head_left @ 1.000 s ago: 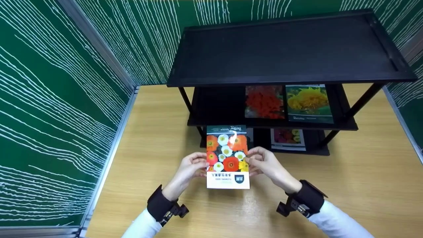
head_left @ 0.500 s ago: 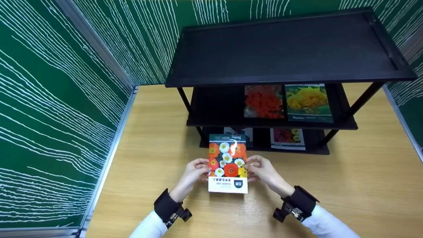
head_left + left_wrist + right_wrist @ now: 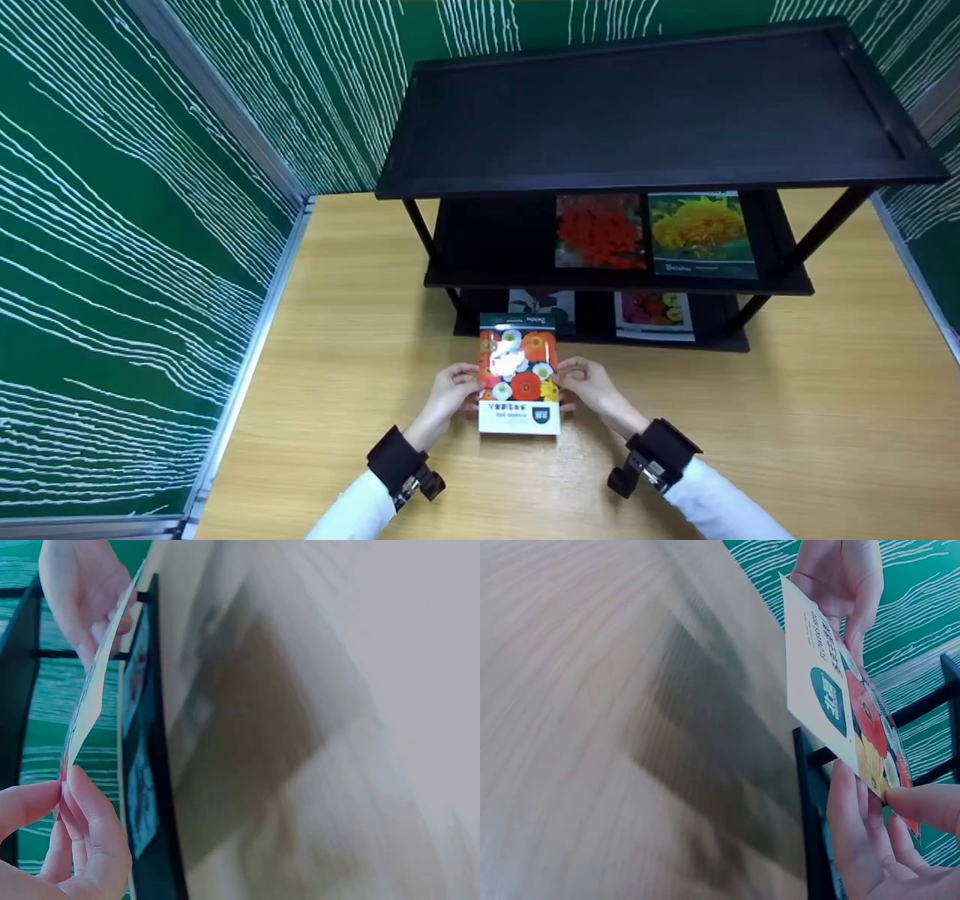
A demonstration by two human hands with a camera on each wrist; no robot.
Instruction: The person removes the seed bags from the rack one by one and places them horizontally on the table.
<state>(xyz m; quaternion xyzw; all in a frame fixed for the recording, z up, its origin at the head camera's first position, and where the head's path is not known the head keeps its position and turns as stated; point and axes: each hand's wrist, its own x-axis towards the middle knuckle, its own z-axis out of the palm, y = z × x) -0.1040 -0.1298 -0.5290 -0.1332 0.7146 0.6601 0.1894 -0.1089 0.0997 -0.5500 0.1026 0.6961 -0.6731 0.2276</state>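
Between both hands is a flower seed packet (image 3: 525, 386), printed with orange, red, white and yellow blooms above a white band. My left hand (image 3: 454, 391) pinches its left edge, and my right hand (image 3: 592, 386) pinches the right edge, thumbs on top. Both wrist views show the packet (image 3: 821, 690) held above the table, its shadow falling on the wood. In the left wrist view the packet (image 3: 94, 690) is seen almost edge-on. Its far end overlaps the front of the rack's bottom shelf in the head view.
A black three-tier rack (image 3: 645, 112) stands behind the hands. Its middle shelf bears a red-flower packet (image 3: 600, 232) and a yellow-flower packet (image 3: 703, 232). On the bottom shelf lie a pale packet (image 3: 541, 301) and a pink-flower packet (image 3: 654, 315). Green walls enclose the wooden table (image 3: 360, 315).
Both hands have drawn the packet back from the rack, toward the body, and it looks smaller and lower. The pale packet on the bottom shelf has come into view behind it.
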